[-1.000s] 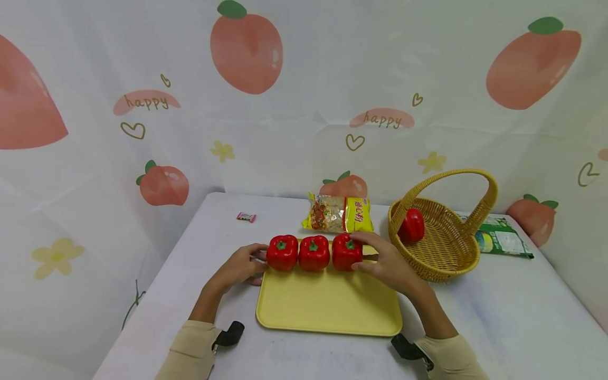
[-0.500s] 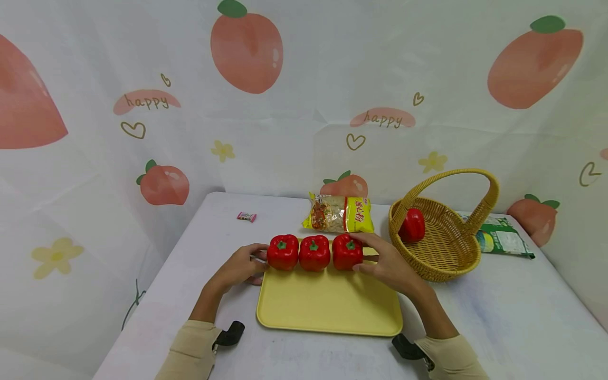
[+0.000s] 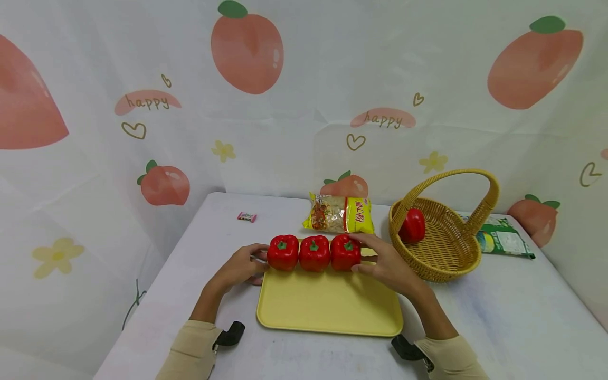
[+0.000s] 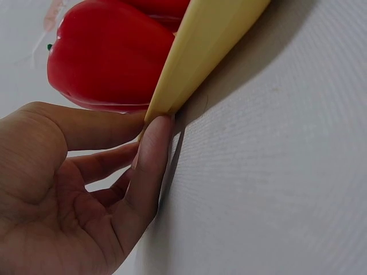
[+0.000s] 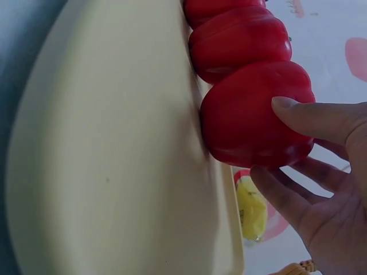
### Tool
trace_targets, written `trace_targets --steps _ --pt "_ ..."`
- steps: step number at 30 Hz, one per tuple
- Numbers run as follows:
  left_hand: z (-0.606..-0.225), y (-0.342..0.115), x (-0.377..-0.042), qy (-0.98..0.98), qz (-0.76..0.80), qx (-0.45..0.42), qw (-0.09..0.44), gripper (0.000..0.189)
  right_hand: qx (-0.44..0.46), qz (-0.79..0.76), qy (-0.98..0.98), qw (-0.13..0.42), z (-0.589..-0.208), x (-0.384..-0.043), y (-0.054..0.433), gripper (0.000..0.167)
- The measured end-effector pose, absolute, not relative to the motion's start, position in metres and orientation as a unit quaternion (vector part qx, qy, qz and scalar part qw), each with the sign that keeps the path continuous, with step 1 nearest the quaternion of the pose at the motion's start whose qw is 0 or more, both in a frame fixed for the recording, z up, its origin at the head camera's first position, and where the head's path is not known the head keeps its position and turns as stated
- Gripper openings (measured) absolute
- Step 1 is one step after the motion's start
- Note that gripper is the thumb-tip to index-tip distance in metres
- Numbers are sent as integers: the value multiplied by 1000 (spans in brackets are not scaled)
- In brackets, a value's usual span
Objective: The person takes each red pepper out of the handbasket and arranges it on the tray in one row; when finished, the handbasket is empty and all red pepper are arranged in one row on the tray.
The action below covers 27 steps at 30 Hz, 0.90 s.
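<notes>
Three red bell peppers stand in a row along the far side of a yellow tray (image 3: 328,311): a left one (image 3: 283,254), a middle one (image 3: 314,255) and a right one (image 3: 345,254). My left hand (image 3: 239,268) pinches the tray's rim at its far left corner, beside the left pepper, as the left wrist view shows. With thumb and fingers, my right hand (image 5: 327,177) holds the right bell pepper (image 5: 258,114) from its outer side. That pepper sits close against the middle pepper (image 5: 241,43).
Behind the tray lies a yellow food packet (image 3: 338,214). To the right, a wicker basket (image 3: 444,237) with a tall handle holds another red pepper (image 3: 412,226). A green packet (image 3: 508,237) lies beyond it. A small pink wrapped sweet (image 3: 247,217) lies at the back left.
The right pepper has shifted slightly left, narrowing the gap to the middle pepper, with my right hand on it. My left hand and the tray look unmoved.
</notes>
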<state>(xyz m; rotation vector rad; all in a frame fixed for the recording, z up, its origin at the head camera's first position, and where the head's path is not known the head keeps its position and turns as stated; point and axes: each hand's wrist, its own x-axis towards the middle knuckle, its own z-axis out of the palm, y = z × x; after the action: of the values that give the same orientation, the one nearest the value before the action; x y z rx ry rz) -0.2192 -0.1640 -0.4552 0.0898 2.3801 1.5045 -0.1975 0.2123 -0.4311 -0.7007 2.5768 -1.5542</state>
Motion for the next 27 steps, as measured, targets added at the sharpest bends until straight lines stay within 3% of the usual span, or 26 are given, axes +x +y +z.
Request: trace_targets --steps 17,27 --pt "-456 -165 -218 837 523 30 158 57 -230 -496 837 26 -429 -197 211 69" --pt "-456 -163 -218 838 522 26 154 58 -225 -461 858 -18 -423 -195 221 68"
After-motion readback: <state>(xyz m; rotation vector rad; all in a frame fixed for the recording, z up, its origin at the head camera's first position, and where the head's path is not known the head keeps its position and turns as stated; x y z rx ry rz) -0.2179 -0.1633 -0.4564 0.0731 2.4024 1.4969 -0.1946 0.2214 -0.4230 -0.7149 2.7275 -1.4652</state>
